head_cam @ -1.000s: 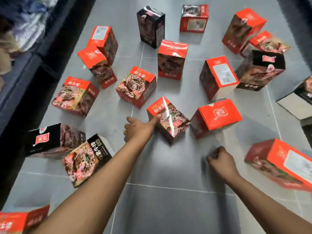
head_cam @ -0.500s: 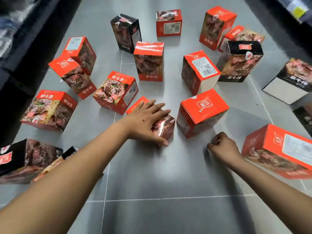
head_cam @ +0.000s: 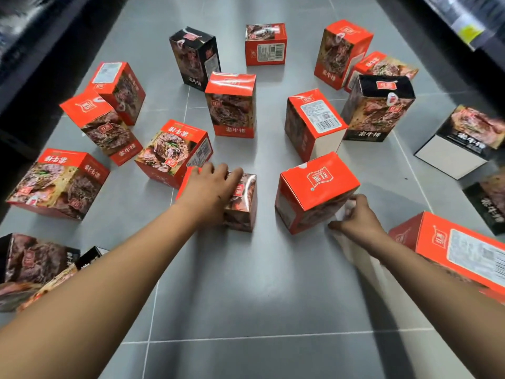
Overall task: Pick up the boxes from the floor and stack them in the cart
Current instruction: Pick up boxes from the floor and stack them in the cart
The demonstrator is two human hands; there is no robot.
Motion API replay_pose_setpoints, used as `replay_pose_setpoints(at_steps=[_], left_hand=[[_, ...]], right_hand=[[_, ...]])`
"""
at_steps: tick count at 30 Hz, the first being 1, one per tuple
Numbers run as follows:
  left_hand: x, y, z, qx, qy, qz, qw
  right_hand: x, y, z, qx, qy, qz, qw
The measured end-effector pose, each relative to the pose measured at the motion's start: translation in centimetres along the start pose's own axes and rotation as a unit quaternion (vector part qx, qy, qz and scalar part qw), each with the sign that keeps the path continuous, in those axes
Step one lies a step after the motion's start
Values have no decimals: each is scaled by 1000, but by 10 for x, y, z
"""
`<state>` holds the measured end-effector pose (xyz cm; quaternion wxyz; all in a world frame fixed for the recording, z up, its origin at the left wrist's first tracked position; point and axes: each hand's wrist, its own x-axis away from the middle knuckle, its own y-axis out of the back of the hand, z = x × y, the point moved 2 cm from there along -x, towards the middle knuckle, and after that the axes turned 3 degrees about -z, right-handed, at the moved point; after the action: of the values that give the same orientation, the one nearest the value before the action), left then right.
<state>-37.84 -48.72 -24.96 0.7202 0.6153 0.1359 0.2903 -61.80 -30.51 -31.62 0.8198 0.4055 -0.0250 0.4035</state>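
Several red and black food boxes lie scattered on the grey tiled floor. My left hand (head_cam: pixel 211 191) lies over the top of a small red box (head_cam: pixel 243 203) near the middle, fingers wrapped across it. My right hand (head_cam: pixel 355 217) touches the near right corner of a red box with a logo on top (head_cam: pixel 314 187), fingers curled against its side. The cart is out of view.
Around these stand a red box with a barcode label (head_cam: pixel 314 124), a tall red box (head_cam: pixel 232 105) and a black box (head_cam: pixel 379 108). A long red box (head_cam: pixel 451 247) lies right of my right forearm. Dark shelving (head_cam: pixel 32 36) borders the left edge.
My left hand went from pointing at the small red box to lying over it. My right hand moved forward from the bare floor to the logo box's corner.
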Motion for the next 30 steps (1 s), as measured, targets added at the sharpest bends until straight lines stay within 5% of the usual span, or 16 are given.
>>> replay_pose_setpoints(at_steps=[6,12,16,19,30], left_hand=[[-2,-4,10,29,121,11,992],[-10,-5,14,73,162,12,984],[-12,-4,18,114,173,-16,978],[-13,-1,23,139,204,-31,969],[-33,13,43,367,308,-138,867]], right_hand=[[9,-11,8,-30,120,3,992],[47,-38,-8,39,123,-37,991],[43,-39,-5,-23,49,-40,998],[33,-42,-1,-38,73,-59,995],[11,-56,3,-47,143,-113,982]])
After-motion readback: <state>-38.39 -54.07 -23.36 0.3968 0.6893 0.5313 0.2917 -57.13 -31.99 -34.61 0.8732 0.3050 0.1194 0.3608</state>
